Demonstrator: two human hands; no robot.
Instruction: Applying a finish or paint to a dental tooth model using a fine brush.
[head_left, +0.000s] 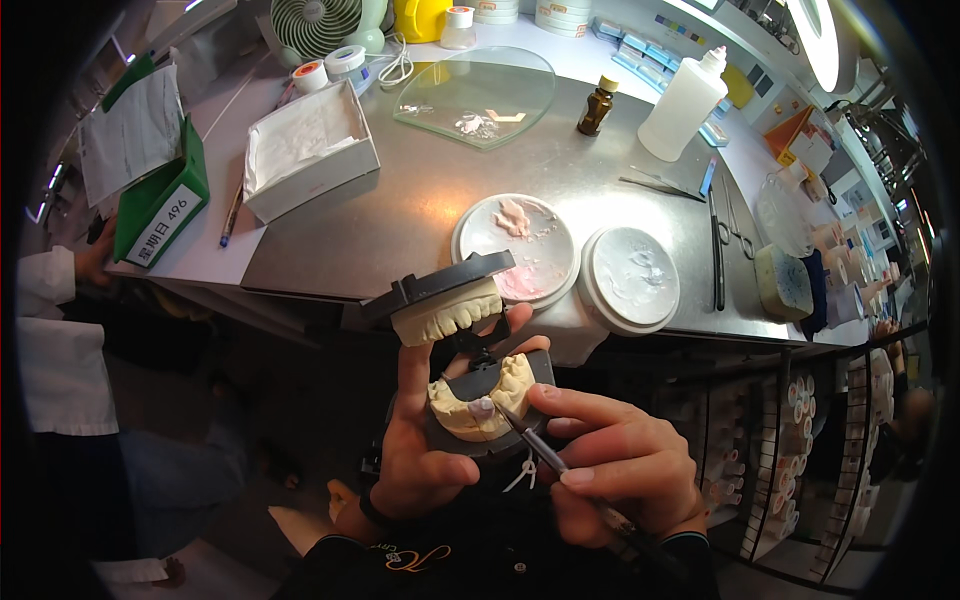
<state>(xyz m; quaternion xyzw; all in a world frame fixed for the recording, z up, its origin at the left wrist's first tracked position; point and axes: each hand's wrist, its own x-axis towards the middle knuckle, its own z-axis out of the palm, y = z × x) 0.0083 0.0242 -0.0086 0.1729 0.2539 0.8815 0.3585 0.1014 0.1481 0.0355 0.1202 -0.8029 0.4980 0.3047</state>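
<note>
Your left hand [425, 450] grips the dental model [470, 375]; your right hand [615, 460] pinches a brush [535, 445] touching its lower teeth.

Two dishes [515, 245] behind the dental model [480, 400] (box [310, 150] perhaps farther left).

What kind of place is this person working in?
Most likely a dental laboratory bench. The left hand holds a hinged black articulator with cream plaster tooth casts, the right hand works on it with a thin metal-handled brush, and round white mixing dishes sit on the grey metal worktop.

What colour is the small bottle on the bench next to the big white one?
The small bottle is dark brown with a yellow cap, seen best in the head view.
</note>
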